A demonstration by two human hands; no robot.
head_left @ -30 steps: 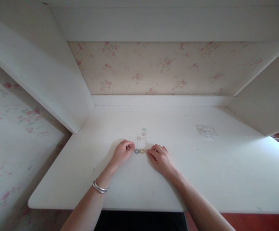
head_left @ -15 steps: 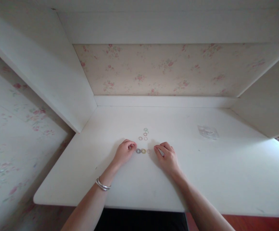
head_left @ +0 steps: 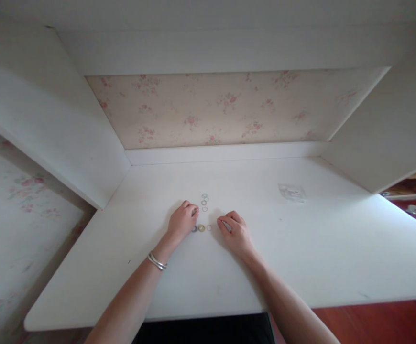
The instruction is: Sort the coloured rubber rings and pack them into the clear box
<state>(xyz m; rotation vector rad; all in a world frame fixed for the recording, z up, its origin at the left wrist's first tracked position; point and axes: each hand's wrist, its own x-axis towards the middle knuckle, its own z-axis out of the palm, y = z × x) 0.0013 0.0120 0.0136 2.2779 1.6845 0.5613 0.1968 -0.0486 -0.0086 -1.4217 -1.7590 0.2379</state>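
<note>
Several small coloured rings [head_left: 201, 228], thin, flat

Readable text: none can be made out on any surface.
Desk top [head_left: 301, 248]: no lettering, label or number is seen.
Wallpaper [head_left: 208, 107]: only a floral pattern is shown; no words are carried.
Clear packet [head_left: 291, 192]: faint markings are seen, but they are too small and blurred to be read.

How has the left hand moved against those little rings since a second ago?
Yes. The left hand has shifted toward the rings: its fingers now reach the small ring column and partly cover the grey ring.
</note>
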